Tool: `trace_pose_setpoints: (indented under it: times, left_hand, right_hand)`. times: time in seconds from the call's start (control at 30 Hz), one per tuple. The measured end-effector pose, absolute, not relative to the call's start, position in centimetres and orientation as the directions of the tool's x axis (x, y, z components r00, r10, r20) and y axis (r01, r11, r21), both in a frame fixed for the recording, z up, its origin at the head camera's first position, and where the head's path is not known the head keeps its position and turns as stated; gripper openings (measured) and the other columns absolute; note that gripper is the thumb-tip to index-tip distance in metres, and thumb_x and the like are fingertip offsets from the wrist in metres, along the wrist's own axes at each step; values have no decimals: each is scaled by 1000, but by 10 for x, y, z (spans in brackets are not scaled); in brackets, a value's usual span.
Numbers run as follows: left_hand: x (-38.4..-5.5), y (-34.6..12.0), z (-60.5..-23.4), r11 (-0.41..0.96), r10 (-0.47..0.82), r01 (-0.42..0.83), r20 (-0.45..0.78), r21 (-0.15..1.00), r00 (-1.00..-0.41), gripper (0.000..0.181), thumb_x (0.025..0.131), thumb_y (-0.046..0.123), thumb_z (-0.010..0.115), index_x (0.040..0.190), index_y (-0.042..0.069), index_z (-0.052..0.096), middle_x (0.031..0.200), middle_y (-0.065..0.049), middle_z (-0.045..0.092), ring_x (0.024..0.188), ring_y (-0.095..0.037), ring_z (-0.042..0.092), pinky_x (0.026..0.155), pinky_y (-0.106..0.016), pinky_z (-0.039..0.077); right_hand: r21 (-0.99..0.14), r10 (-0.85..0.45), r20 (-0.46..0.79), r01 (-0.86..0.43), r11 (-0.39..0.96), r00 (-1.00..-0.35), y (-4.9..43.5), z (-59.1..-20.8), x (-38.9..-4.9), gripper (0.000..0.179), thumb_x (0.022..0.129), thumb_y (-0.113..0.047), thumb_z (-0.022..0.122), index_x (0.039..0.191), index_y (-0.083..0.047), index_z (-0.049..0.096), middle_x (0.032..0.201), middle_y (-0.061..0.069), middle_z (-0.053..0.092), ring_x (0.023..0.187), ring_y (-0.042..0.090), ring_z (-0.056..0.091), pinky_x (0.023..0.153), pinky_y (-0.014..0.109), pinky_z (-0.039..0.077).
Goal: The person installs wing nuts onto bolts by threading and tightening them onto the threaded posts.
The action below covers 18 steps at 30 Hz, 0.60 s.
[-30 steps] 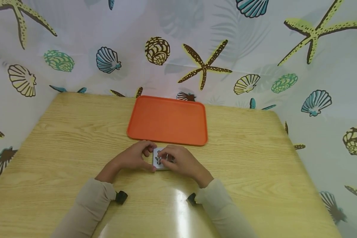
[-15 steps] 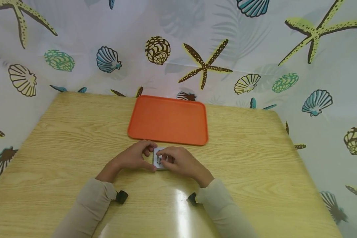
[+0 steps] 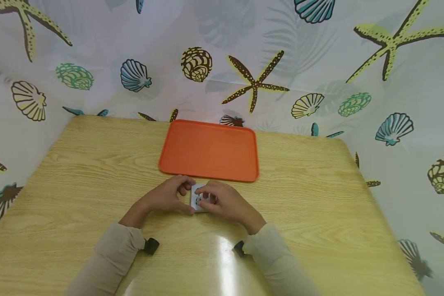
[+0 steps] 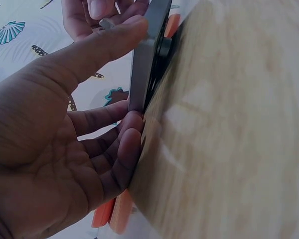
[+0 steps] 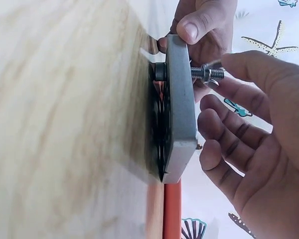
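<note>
A flat grey metal plate (image 5: 182,99) stands slightly raised above the wooden table, with a bolt head under it. From its upper face rises the threaded bolt (image 5: 219,74), carrying what looks like a wing nut (image 5: 207,73). My left hand (image 3: 167,194) holds the plate's left end between thumb and fingers; its thumb (image 4: 114,42) lies along one edge. Over the plate, my right hand (image 3: 223,199) has thumb and index finger at the wing nut, pinching it, while its other fingers (image 5: 222,127) curl loosely. Part of the plate is hidden under the right hand in the head view.
An orange tray (image 3: 209,150) lies just beyond the plate on the wooden table (image 3: 311,197). Behind and at both sides hangs a white cloth (image 3: 159,33) printed with shells and starfish.
The right thumb and index finger have shifted slightly around the wing nut, in a small turning motion. My left hand and the plate stay in place.
</note>
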<state>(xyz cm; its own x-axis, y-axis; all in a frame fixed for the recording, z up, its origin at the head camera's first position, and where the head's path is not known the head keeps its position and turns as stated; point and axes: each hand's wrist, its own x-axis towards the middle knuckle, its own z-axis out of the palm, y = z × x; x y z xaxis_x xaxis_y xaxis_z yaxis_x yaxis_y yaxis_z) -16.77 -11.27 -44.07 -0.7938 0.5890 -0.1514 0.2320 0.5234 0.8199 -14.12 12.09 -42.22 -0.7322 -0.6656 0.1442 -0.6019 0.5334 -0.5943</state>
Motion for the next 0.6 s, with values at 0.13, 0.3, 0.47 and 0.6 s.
trace_pose_setpoints:
  times: [0.13,0.3,0.47,0.6]
  left_hand:
    - [-167,-113,-441,525,584,224,-156,821,-796,78,73,30,90,135,3,52,122,-10,55,105,-21,53,92,-37,48]
    - [-168,-113,-442,519,583,217,-157,827,-797,78,73,30,91,135,3,52,120,-9,55,105,-21,53,91,-37,48]
    - [-169,-112,-443,527,578,218,-158,822,-801,78,72,30,91,135,4,52,119,-8,55,104,-20,53,91,-36,48]
    - [-168,-112,-443,535,575,222,-159,815,-803,78,72,30,92,134,4,53,118,-8,55,103,-20,53,90,-36,48]
  right_hand:
    - [-596,-638,126,-572,564,-760,123,-418,-142,19,95,-21,69,111,-11,71,100,3,68,81,14,62,72,20,50]
    - [-605,-627,121,-558,568,-770,124,-417,-143,9,95,-16,68,102,-12,71,98,1,69,83,16,62,72,22,50]
    - [-605,-635,141,-574,552,-759,125,-419,-144,5,94,-13,67,97,-13,70,93,0,68,82,15,61,73,22,50]
    - [-622,-655,166,-594,510,-737,124,-418,-144,5,94,-11,67,96,-11,70,92,1,69,81,16,62,73,23,52]
